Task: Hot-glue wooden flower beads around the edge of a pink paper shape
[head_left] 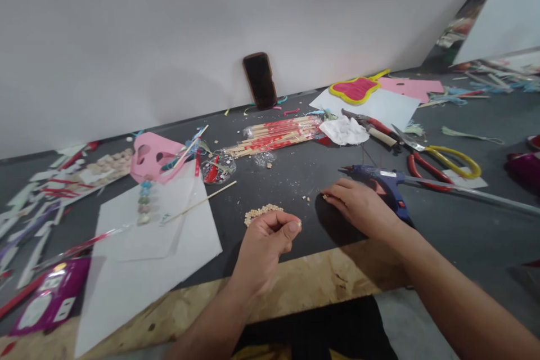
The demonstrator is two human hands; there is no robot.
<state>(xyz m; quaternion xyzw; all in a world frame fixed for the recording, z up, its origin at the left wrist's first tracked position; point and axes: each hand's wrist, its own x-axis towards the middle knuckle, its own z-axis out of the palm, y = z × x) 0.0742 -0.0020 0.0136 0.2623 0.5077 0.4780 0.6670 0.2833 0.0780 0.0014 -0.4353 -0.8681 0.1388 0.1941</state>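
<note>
My left hand (270,239) is closed in a pinch around a small pale piece (299,224), in front of a curved cluster of small wooden pieces (262,211) on the dark table. To the right, my right hand (358,205) has its thumb and fingertips together on a tiny wooden piece (324,196), low over the table. A few pale crumbs (306,198) lie between the two hands. Just beyond my right hand is a blue glue gun (386,183), its nozzle pointing left.
Skewers in red wrapping (278,135) and an upright phone (260,80) are behind. White paper (198,242) and a pink mask (154,154) lie left. Yellow-handled scissors (455,158), red-handled pliers (426,171) and a white cloth (345,130) sit right. The wooden table edge (312,284) runs in front.
</note>
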